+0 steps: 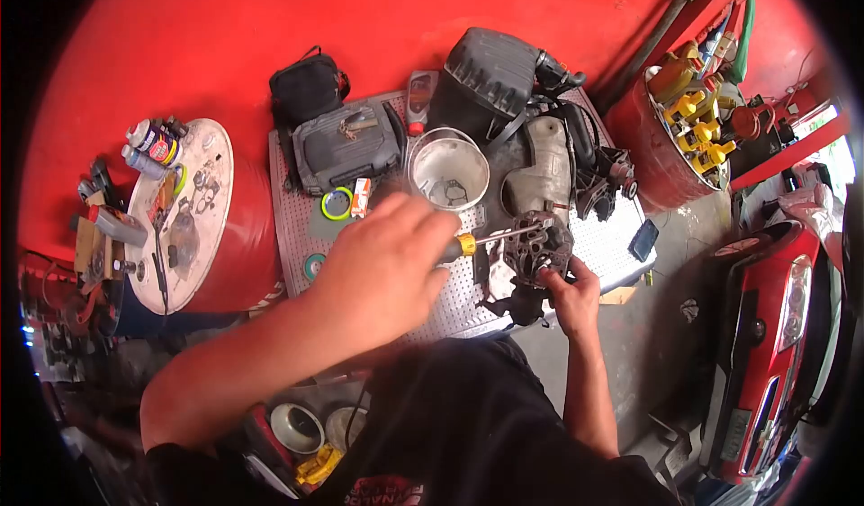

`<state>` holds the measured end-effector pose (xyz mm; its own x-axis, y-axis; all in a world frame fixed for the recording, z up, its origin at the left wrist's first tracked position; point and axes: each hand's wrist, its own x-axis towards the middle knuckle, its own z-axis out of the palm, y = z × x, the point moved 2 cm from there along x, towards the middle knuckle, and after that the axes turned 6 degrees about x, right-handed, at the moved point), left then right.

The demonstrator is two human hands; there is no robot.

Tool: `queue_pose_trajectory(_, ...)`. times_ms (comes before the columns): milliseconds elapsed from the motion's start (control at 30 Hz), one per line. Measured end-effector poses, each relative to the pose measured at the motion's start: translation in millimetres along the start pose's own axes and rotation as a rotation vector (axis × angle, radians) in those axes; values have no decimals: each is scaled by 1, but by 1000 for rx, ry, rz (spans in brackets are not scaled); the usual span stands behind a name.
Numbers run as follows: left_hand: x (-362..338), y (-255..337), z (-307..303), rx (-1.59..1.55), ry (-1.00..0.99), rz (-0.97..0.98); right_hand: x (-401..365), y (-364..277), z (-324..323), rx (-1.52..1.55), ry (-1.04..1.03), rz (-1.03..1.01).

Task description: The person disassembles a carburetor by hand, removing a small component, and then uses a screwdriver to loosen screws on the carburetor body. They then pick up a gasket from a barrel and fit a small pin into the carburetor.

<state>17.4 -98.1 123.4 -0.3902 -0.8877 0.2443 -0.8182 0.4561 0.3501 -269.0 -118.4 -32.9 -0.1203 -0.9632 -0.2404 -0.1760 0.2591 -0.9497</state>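
My left hand (387,259) is closed around the black and yellow handle of a screwdriver (504,234). Its shaft points right, with the tip at the upper part of a dark, greasy metal part (531,259). My right hand (574,301) grips the lower right side of that part, the thumb on its face. Just behind the part lies a large grey metal housing (540,169). A white bucket (450,171) stands to the left of the housing, on the perforated metal table (292,236).
A black case (349,151), green tape roll (337,204), black plastic box (486,70) and phone (643,240) lie on the table. To the left stands a drum with a white top (202,146); at right are a red drum (652,160) with bottles and a red car (765,353).
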Motion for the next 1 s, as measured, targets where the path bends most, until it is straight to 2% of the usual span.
queue_pose_trajectory(100,0,1,1,-138,-89,-296,-6,-8,2,3,7,-8)
queue_pose_trajectory(133,1,0,0,-141,-183,-349,-8,-9,3,5,2,-18)
queue_pose_trajectory(233,4,8,-6,-15,-392,-338,-11,-2,3,30,-14,-69)
queue_pose_trajectory(333,-6,4,5,212,-130,106,-13,2,-1,43,-5,-109)
queue_pose_trajectory(433,-13,10,8,401,-43,329,-14,-2,-5,56,6,-45)
queue_pose_trajectory(533,-13,4,11,127,-12,99,-14,0,-6,77,40,-93)
queue_pose_trajectory(600,-12,7,7,25,-98,-88,-14,6,1,142,88,-162)
queue_pose_trajectory(633,-10,10,4,-26,-139,-182,-15,6,3,177,87,-119)
queue_pose_trajectory(733,-1,19,-9,-100,-284,-270,-16,9,8,271,78,5)
queue_pose_trajectory(867,-12,18,-20,-95,-105,-144,-13,35,4,406,71,124)
queue_pose_trajectory(1000,-22,21,-35,-82,-35,-108,-19,42,3,559,38,83)
